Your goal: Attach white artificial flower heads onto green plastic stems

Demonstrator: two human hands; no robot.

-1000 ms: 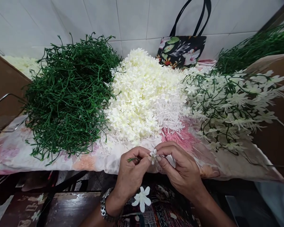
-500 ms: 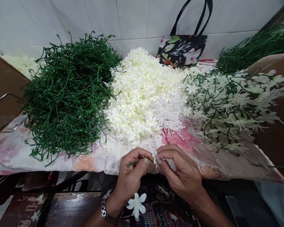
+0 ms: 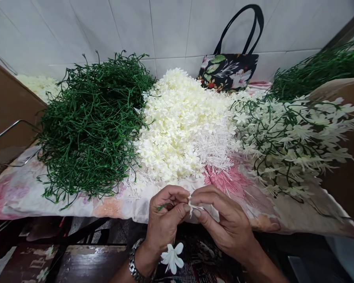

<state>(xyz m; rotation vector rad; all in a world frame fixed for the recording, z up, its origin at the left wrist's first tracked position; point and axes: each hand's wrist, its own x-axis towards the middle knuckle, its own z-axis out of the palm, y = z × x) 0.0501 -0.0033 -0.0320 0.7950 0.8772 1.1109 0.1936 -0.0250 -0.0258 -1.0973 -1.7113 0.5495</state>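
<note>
Assembly step, flower to stem: left hand (image 3: 165,218) pinches a green stem (image 3: 161,206), right hand (image 3: 224,220) pinches a small white blossom (image 3: 191,205) between the two thumbs; next likely needs seating it squarely on the stem tip.

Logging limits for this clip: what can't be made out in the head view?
- How the green stem joins the small white flower: fingers of the left hand and right hand cover it.
- Wristwatch face: turned away, cut by the bottom edge.
- Green pile at far right: cut off by the frame edge.
</note>
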